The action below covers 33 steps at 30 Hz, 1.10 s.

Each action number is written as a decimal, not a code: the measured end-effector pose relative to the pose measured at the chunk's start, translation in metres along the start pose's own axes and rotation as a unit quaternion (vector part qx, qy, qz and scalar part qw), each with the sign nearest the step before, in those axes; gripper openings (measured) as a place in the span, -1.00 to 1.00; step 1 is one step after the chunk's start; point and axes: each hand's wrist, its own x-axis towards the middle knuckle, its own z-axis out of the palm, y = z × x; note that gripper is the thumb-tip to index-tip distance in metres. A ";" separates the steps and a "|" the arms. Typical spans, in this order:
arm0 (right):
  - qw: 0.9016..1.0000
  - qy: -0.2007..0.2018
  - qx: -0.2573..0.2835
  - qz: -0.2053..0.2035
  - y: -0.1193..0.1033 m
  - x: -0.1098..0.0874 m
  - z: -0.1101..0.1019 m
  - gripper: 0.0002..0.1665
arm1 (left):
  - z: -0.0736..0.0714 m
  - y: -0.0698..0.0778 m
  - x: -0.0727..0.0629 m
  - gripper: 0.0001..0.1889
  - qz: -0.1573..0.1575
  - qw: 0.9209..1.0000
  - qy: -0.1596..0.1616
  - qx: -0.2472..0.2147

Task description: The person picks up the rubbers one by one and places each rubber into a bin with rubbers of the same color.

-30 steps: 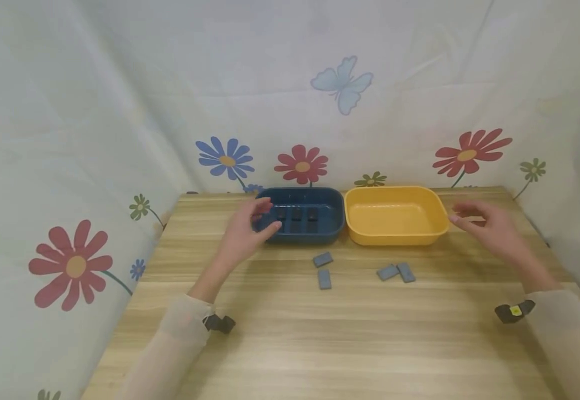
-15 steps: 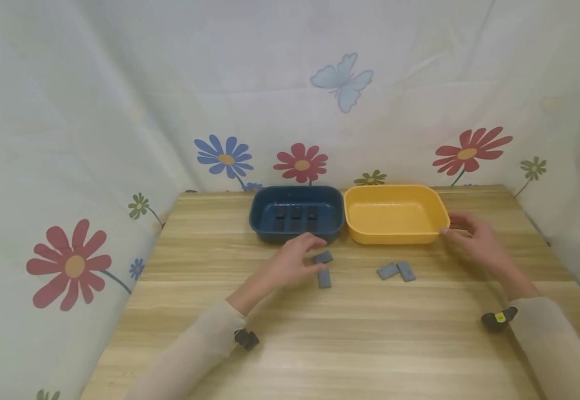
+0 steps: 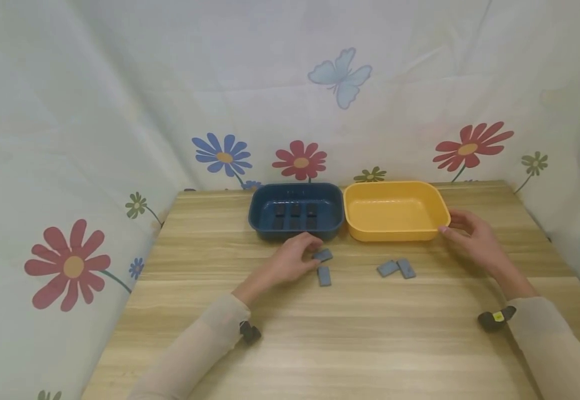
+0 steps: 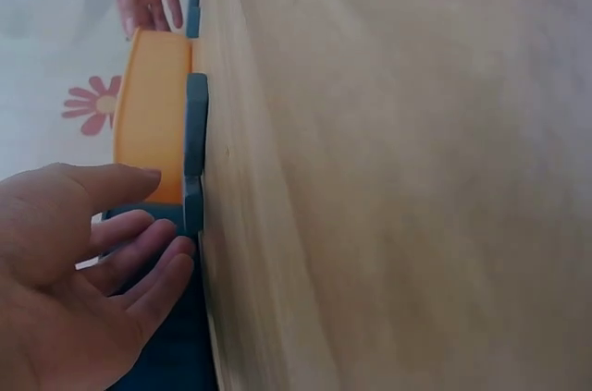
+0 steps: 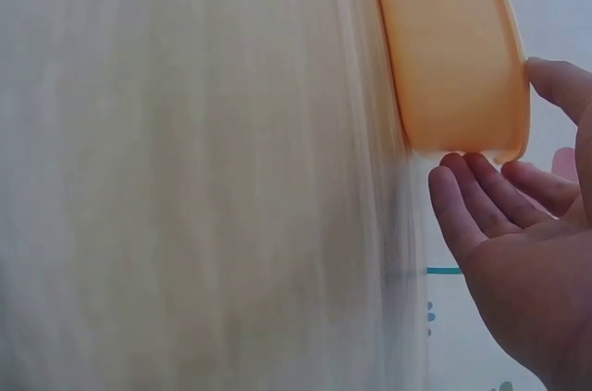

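Note:
My left hand (image 3: 292,260) is beside a small grey rectangular tile (image 3: 324,255), with thumb and fingers apart around its left end. In the left wrist view that tile (image 4: 192,204) stands near the fingertips, and no firm grip shows. A second grey tile (image 3: 324,276) lies just nearer to me. At the right, my right hand (image 3: 472,241) touches the right end of a yellow bin (image 3: 395,235). In the right wrist view, the thumb meets the rim of the yellow bin (image 5: 462,49), and the fairly straight fingers (image 5: 472,192) lie along its end wall.
A dark blue bin (image 3: 297,235) adjoins the yellow one on its left and holds several dark pieces (image 3: 295,211). Two more grey tiles (image 3: 387,269) lie in front of the yellow bin. The wooden table (image 3: 350,344) ends at a flowered cloth (image 3: 270,100) behind.
My left hand has come from the blue bin's left side, rightward and nearer to me, to the grey tile. My right hand has moved slightly left onto the yellow bin.

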 end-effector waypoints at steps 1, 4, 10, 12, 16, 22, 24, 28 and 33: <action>1.000 0.000 0.001 -0.001 0.000 0.000 0.000 -0.14 | 0.001 -0.001 0.001 -0.58 0.002 1.000 0.000 0.003; 1.000 -0.006 0.010 -0.006 -0.001 -0.001 0.000 -0.14 | 0.004 -0.001 0.003 -0.61 0.004 1.000 0.000 0.010; 0.999 -0.030 0.017 0.004 -0.001 -0.001 -0.001 -0.09 | 0.007 0.001 0.004 -0.63 0.007 0.999 -0.016 0.027; 0.999 -0.041 0.017 0.010 -0.002 -0.001 -0.002 -0.07 | 0.007 0.002 0.005 -0.63 0.004 0.999 -0.021 0.031; 0.998 -0.064 0.010 0.025 -0.003 0.002 -0.003 -0.04 | 0.007 0.003 0.006 -0.63 -0.006 0.999 -0.023 0.041; 0.996 -0.077 0.007 0.045 0.000 0.008 -0.002 -0.01 | 0.008 0.003 0.006 -0.64 -0.009 0.999 -0.021 0.049; 0.996 -0.079 0.005 0.047 0.000 0.009 -0.001 0.00 | 0.008 0.004 0.004 -0.64 -0.008 0.998 -0.023 0.050; 0.995 -0.082 0.000 0.048 -0.001 0.008 -0.001 0.01 | 0.006 0.006 0.002 -0.60 -0.001 0.998 -0.032 0.052; 0.996 -0.080 0.005 0.045 -0.003 0.005 -0.001 -0.01 | 0.005 0.007 0.003 -0.57 0.030 0.995 -0.040 0.086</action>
